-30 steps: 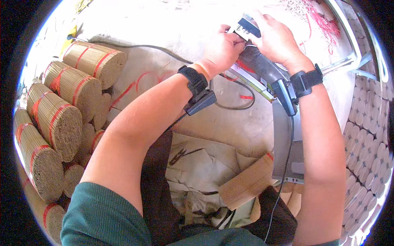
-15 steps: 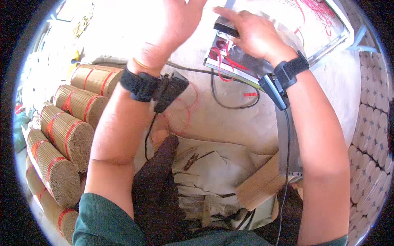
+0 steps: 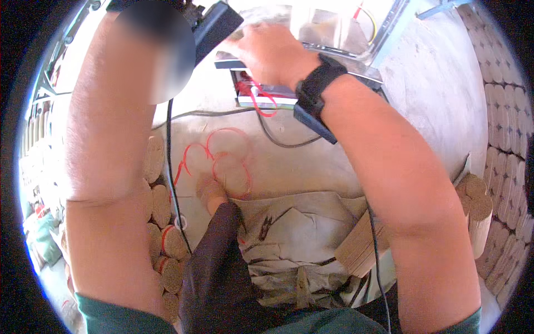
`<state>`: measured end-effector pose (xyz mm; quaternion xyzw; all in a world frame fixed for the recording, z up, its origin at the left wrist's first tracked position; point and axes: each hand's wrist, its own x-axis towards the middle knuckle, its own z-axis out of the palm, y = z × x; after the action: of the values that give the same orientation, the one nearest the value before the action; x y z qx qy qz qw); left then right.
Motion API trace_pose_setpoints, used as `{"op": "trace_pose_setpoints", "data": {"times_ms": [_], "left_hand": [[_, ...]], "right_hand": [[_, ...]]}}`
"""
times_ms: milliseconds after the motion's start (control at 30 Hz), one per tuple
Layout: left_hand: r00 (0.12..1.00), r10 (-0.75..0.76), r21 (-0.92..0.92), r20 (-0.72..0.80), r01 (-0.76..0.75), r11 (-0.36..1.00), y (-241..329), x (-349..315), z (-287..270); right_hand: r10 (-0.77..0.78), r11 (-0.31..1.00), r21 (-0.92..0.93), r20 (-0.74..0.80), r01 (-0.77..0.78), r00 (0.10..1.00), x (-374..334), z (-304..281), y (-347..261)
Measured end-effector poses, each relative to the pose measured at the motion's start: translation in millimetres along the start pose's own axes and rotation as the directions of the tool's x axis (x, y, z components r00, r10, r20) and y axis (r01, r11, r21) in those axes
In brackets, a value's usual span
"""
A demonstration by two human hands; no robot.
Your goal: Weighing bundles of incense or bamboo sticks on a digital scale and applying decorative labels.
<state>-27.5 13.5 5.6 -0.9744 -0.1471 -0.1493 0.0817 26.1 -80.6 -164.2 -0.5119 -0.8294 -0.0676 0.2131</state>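
My right hand (image 3: 272, 53) is at the near left corner of a low box-shaped device (image 3: 267, 102), just above its dark edge (image 3: 225, 64). Its fingers are curled inward, and glare hides what lies between them. Loops of red ribbon (image 3: 264, 106) hang out of the device's open side. My left forearm (image 3: 111, 128) reaches up past the top edge of the head view, so the left hand is out of sight. A dark block-shaped unit (image 3: 219, 28) sits by the left wrist, and a blurred patch covers part of that arm.
Round brown stick bundles (image 3: 175, 240) are stacked at the left, and one more bundle (image 3: 477, 203) stands at the right. Rows of bundles (image 3: 503, 142) line the far right. A black cable (image 3: 289, 146) and loose red ribbon (image 3: 233, 161) lie on the pale surface.
Both arms have shifted left, the left one also upward until its hand left the view. My right hand's fingers, stretched out before, are now curled. My view has turned, moving the bundles and device.
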Motion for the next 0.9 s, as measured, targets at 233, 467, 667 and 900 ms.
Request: {"op": "trace_pose_setpoints", "data": {"times_ms": [233,467,667,900], "left_hand": [[0.991,-0.098,-0.408,0.091,0.127,0.904,3,18,3],[0.977,-0.209,-0.212,0.041,0.213,0.954,-6,29,4],[0.983,-0.182,-0.308,-0.028,0.165,0.937,-10,28,18],[0.976,-0.214,-0.273,0.043,0.217,0.937,-9,28,6]], "right_hand": [[0.117,0.993,-0.014,0.195,-0.117,0.974,-3,-6,-9],[0.071,0.993,0.093,-0.007,-0.07,0.997,-45,-40,-13],[0.192,0.864,0.311,0.525,-0.396,0.83,-116,-150,-1],[0.264,0.507,0.498,0.687,-0.704,0.677,-177,-279,23]]}}
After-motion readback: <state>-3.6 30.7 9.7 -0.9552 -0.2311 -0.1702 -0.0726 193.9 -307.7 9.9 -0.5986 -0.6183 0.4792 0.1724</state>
